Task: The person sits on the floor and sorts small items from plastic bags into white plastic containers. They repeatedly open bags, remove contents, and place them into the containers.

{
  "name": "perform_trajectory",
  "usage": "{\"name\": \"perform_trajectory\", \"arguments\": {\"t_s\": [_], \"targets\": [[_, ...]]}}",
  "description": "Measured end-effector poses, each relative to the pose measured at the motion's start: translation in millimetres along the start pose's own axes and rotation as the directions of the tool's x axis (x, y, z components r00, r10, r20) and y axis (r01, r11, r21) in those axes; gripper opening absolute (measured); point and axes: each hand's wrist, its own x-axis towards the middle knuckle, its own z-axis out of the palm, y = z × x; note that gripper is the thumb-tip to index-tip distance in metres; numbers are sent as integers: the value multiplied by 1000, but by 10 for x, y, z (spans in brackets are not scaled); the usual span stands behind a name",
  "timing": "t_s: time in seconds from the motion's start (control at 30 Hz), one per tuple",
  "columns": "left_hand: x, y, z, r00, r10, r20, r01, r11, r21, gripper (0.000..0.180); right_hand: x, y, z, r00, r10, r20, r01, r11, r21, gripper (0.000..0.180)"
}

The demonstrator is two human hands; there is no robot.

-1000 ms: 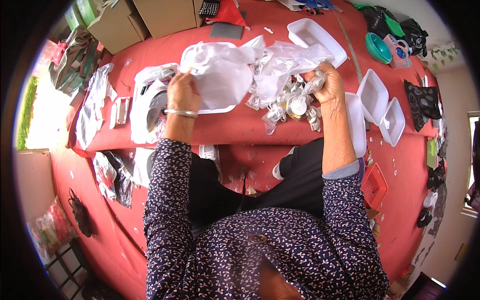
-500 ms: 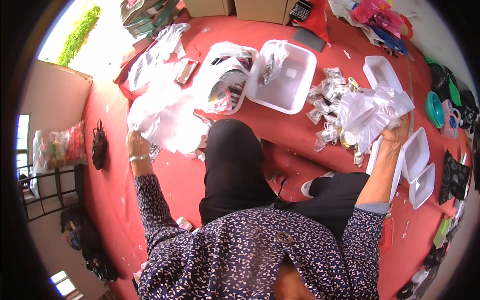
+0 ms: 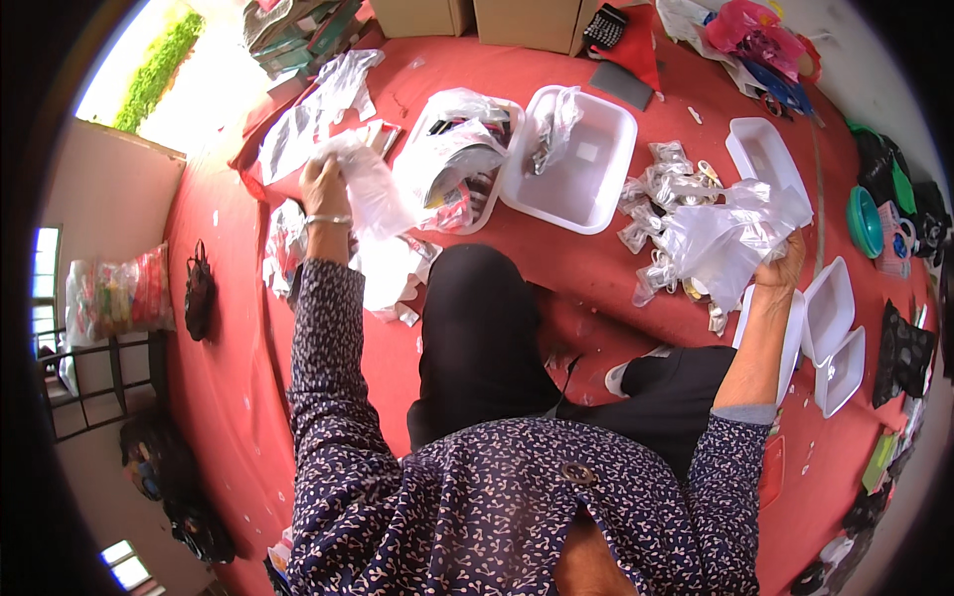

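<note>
My left hand [image 3: 324, 186] is raised at the left, its fingers closed on a thin white plastic bag [image 3: 372, 195] that hangs toward the tubs. Over on the right, my right hand [image 3: 785, 262] grips the edge of a crumpled clear plastic bag [image 3: 730, 238]. Beneath that bag lies a heap of small packets in clear wrapping [image 3: 651, 204], partly covered by it. A white tub [image 3: 484, 221] filled with packaged goods stands ahead of my knee. Beside it is a second white tub [image 3: 608, 149] with one clear packet inside.
White trays [image 3: 763, 149] [image 3: 829, 308] lie at the right, with a teal bowl [image 3: 864, 221] beyond. Cardboard boxes [image 3: 527, 25] stand at the far edge of the red cloth [image 3: 229, 328]. More plastic bags [image 3: 318, 104] are spread at the far left.
My left hand has moved up and inward with the white bag, which now looks bunched and smaller. Packets at the left are uncovered. My right hand keeps hold of the clear bag.
</note>
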Motion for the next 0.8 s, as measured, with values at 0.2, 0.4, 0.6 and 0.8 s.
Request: {"name": "perform_trajectory", "arguments": {"t_s": [0.2,0.4,0.6,0.8], "targets": [[358,-6,1060,582,517,628,-788,168,592,10,86,18,-192,994,-56,-93,45,993,-110,27],[316,-521,1468,483,12,876,-845,270,462,17,87,201,-27,995,-95,26,98,982,-160,25],[263,-438,1599,525,-70,848,-728,479,490,64,103,-62,-229,991,-89,98,86,996,35,22],[-122,60,1961,494,-97,864,-796,351,494,90,-212,-165,-3,915,-331,228,367,921,-133,17]]}}
